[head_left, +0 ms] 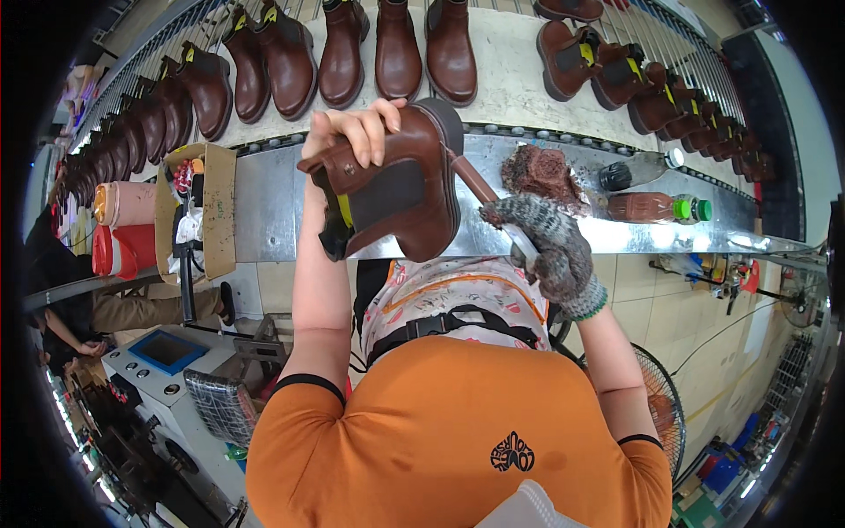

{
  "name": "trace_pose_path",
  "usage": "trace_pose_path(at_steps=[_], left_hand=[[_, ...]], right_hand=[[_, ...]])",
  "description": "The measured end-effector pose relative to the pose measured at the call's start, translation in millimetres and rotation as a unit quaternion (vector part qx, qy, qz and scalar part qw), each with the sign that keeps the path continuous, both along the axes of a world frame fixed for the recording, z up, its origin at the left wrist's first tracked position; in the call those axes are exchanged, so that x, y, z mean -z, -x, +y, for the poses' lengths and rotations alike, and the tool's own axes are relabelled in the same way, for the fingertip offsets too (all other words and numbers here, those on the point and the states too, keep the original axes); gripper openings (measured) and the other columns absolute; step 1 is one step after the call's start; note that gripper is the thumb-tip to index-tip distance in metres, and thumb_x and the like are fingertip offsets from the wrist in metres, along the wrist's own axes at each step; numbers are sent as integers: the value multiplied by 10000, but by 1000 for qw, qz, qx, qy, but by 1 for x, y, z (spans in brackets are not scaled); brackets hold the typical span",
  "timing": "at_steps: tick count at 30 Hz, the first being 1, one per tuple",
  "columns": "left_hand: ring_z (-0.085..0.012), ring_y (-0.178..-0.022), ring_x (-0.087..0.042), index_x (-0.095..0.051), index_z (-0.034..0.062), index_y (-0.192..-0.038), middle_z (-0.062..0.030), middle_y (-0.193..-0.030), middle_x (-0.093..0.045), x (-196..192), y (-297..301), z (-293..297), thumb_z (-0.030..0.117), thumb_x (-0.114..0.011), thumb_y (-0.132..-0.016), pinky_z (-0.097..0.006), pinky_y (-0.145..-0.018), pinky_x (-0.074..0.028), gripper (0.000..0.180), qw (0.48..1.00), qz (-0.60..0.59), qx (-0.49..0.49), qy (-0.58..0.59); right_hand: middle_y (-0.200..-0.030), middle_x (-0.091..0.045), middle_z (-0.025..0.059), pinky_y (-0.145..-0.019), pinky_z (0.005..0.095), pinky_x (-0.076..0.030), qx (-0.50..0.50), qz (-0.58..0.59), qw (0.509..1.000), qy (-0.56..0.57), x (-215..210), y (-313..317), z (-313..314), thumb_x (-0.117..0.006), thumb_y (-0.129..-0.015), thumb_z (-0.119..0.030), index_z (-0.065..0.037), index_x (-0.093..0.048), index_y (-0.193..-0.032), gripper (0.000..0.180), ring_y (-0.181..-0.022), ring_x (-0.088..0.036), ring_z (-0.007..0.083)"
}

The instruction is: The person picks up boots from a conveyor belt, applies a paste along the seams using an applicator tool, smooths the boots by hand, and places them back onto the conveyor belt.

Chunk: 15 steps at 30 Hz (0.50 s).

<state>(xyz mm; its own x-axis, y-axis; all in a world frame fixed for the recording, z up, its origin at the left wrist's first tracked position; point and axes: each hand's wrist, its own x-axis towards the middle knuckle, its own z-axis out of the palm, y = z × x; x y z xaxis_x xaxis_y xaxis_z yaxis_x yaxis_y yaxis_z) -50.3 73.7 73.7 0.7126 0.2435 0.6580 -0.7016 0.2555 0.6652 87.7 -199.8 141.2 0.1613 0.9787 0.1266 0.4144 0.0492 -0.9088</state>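
My left hand (356, 136), bare, grips the upper of a brown ankle boot (418, 167) and keeps it tilted above the metal ledge. A dark elastic side panel and a yellow pull tab show on the boot. In a grey knitted glove, my right hand (550, 251) is closed round a slim brush-like tool (475, 180) with a brown shaft and a pale end. The tool's far end meets the edge of the boot's sole; its tip is too small to make out. Just beyond the glove lies a brown-stained, sponge-like block (539, 172).
Rows of brown boots (398, 53) stand on the conveyor (502, 79) beyond the metal ledge (268, 198). Right of the block lie a bottle of brown liquid (647, 208) and a clear bottle (647, 167). At left are a cardboard box (220, 216) and a red container (132, 251).
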Motion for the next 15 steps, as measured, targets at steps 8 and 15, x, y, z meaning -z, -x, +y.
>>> trace_pose_path(at_steps=[8, 15], left_hand=[[-234, -948, -495, -614, 76, -632, -63, -666, -554, 27, 10, 30, 480, -225, -987, -395, -1061, -247, 664, 990, 2, -14, 138], [-253, -997, -497, -640, 62, -692, -72, -719, -571, 54, 17, 51, 475, -219, -991, -401, -1060, -250, 661, 972, 28, -21, 232]], right_hand=[[-1037, -631, 140, -845, 359, -471, 6, -46, 999, 18, 49, 6, 22, -527, -752, -111, -52, -628, -1070, 338, -932, -621, 310], [-1002, -643, 137, -844, 367, -471, -10, -3, 1000, 6, 86, 3, 18, -484, -828, -533, -58, -595, -1138, 578, -946, -625, 308]])
